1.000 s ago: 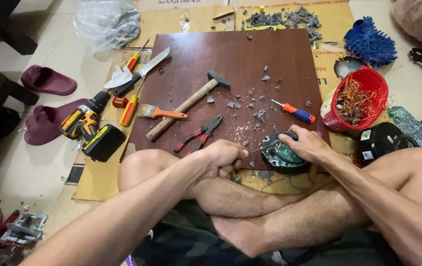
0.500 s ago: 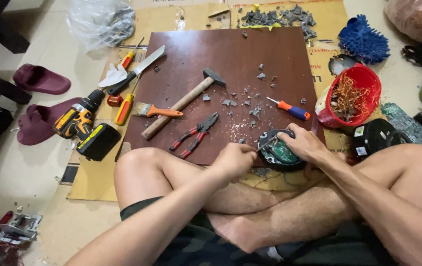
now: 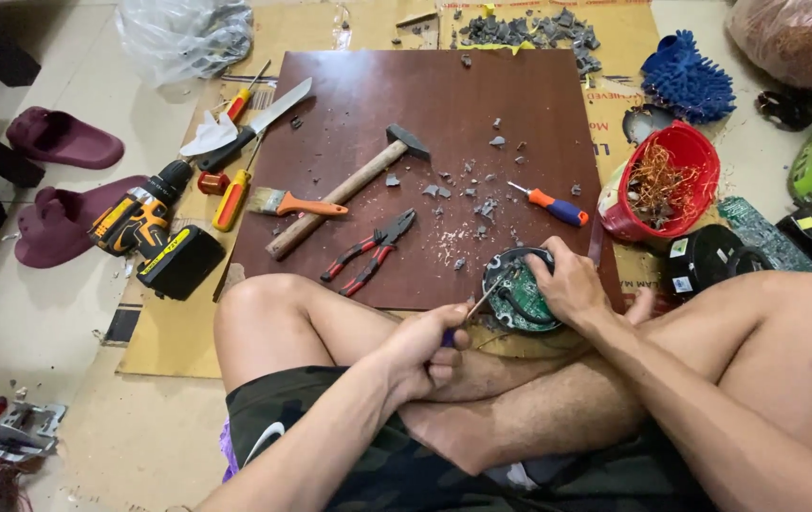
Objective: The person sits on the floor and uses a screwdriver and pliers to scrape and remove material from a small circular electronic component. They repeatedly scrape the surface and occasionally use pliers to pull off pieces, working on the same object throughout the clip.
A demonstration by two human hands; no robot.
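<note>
Two hands on one job: round green circuit board [image 3: 518,289] sits at the near right corner of the brown board [image 3: 425,123] on the floor, partly over the near edge. Right hand [image 3: 572,284] closed over its right side, fingers curled on the rim. Left hand [image 3: 425,349] fisted around a small screwdriver [image 3: 470,311], tip touching the circuit board's left edge. Grey chips scattered just beyond it. Red-handled pliers [image 3: 368,254] near the near edge, left of the circuit board. Hammer [image 3: 349,190] mid-board, lying diagonal. Orange screwdriver [image 3: 550,203] near the right edge. Red bowl [image 3: 700,156] with copper wire just off the right edge. Yellow drill [image 3: 145,223] off the left edge, on cardboard.
</note>
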